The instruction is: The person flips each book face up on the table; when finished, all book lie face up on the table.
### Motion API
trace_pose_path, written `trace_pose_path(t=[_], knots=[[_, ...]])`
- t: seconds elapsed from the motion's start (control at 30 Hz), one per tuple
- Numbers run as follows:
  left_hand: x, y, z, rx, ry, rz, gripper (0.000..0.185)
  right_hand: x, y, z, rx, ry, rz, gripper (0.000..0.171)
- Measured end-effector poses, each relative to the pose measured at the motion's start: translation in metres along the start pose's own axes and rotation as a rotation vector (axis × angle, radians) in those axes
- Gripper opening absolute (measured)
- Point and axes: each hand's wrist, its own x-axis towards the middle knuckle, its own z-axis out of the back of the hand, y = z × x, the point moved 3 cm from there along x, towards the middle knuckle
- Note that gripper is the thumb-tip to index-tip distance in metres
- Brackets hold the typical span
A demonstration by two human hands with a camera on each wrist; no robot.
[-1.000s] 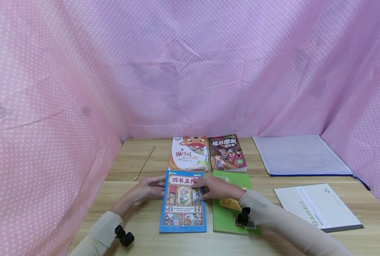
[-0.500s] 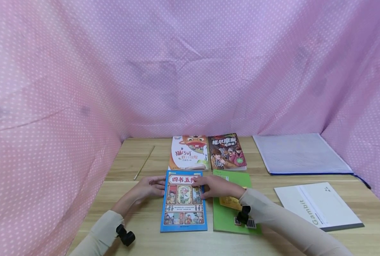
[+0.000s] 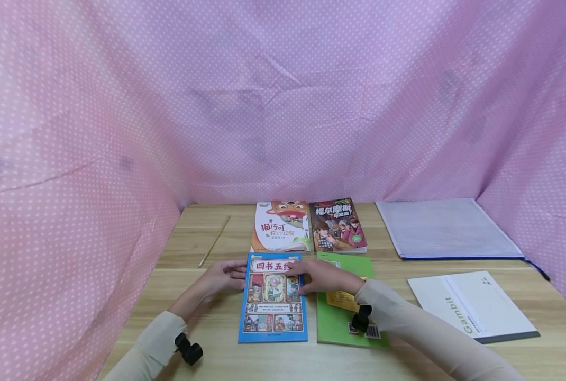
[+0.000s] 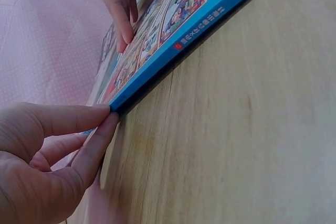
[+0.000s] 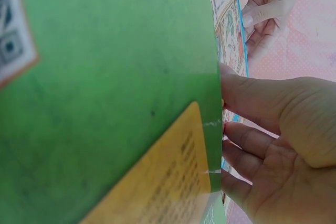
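Observation:
A blue picture book with red Chinese lettering lies face up at the table's front. My left hand is at its left edge; in the left wrist view, thumb and finger pinch the blue spine near the top corner. Across from it, my right hand reaches over the right side, its loosely bent fingers touching the cover. Beside that book lies a green book with a yellow panel, partly under the right forearm. In the right wrist view, the green book's edge hides the right fingertips.
Behind are a white book with an orange cartoon animal and a dark book. A thin stick lies left. On the right are a translucent zip pouch and a white Gambit pad. Pink dotted cloth surrounds the table.
Hardly anything differs. Both hands keep their places at the blue book, and the whole scene shifts only a few pixels.

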Motion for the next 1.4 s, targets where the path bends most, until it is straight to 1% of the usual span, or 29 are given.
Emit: trace_pose_path(t=[0.07, 0.2, 0.3, 0.4, 0.57, 0.7, 0.8, 0.93, 1.1, 1.27, 1.4], knots=[[0.000, -0.001, 0.000, 0.014, 0.002, -0.008, 0.060, 0.000, 0.000, 0.000, 0.001, 0.000, -0.001, 0.052], [0.000, -0.003, -0.001, 0.053, -0.015, -0.010, 0.057, 0.000, 0.000, 0.000, -0.002, 0.000, -0.003, 0.053], [0.000, -0.004, -0.001, 0.071, -0.044, 0.015, 0.056, 0.001, 0.000, 0.000, -0.004, -0.001, -0.005, 0.053], [-0.001, -0.005, -0.001, 0.097, -0.053, 0.016, 0.057, 0.002, -0.001, -0.001, -0.006, -0.003, -0.006, 0.054], [-0.002, -0.007, -0.001, 0.098, -0.070, 0.025, 0.058, 0.002, -0.001, 0.000, -0.011, -0.010, -0.007, 0.054], [-0.002, -0.010, -0.002, 0.120, -0.090, 0.016, 0.059, 0.003, -0.001, 0.000, -0.008, -0.012, -0.004, 0.054], [-0.002, -0.011, -0.003, 0.137, -0.087, 0.002, 0.059, 0.003, 0.000, 0.000, 0.001, -0.010, -0.005, 0.054], [-0.003, -0.011, -0.003, 0.136, -0.082, 0.001, 0.058, 0.002, 0.001, 0.000, 0.015, -0.007, -0.013, 0.053], [-0.002, -0.011, -0.003, 0.143, -0.074, -0.012, 0.058, 0.003, 0.001, -0.001, 0.001, -0.010, -0.005, 0.053], [-0.001, -0.010, -0.002, 0.134, -0.063, -0.035, 0.059, 0.003, 0.000, 0.000, -0.007, -0.010, -0.003, 0.053], [-0.002, -0.010, -0.003, 0.127, -0.056, -0.036, 0.060, 0.003, 0.000, 0.000, 0.003, -0.004, -0.002, 0.053]])
